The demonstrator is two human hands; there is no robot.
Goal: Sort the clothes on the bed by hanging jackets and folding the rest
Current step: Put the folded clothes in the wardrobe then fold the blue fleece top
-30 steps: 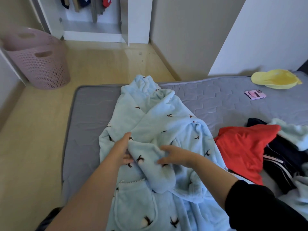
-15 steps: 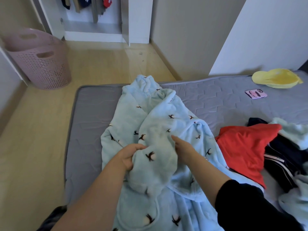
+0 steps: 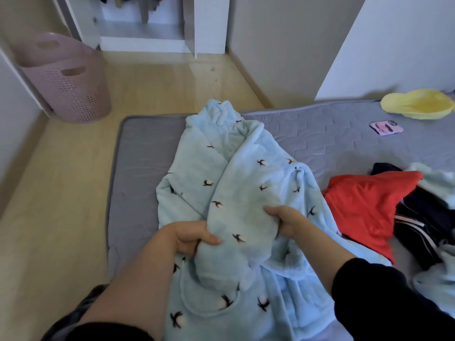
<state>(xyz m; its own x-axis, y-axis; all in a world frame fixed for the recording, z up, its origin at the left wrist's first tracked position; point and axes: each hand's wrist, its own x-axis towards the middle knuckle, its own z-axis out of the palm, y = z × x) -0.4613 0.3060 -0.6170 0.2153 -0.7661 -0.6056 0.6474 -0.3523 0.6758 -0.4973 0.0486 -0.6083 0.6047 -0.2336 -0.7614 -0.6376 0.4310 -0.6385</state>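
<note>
A light blue fleece robe (image 3: pixel 236 173) with small dark bird prints lies spread over the grey mattress (image 3: pixel 138 153), its collar end toward the far edge. My left hand (image 3: pixel 189 236) grips the left side of a folded sleeve of the robe. My right hand (image 3: pixel 286 220) grips the same sleeve on its right side. The sleeve is lifted a little above the robe's pocket. A red garment (image 3: pixel 364 205) lies to the right, with dark striped clothes (image 3: pixel 423 220) and another light blue piece (image 3: pixel 435 183) beyond it.
A pink laundry basket (image 3: pixel 71 80) stands on the wooden floor at the far left. An open white wardrobe (image 3: pixel 147 20) with hanging clothes is at the back. A yellow item (image 3: pixel 418 107) and a small pink case (image 3: pixel 386 127) lie on the mattress at the far right.
Both hands took hold of the robe's sleeve, lifted it and spread it wider between them. The right hand moved to the right.
</note>
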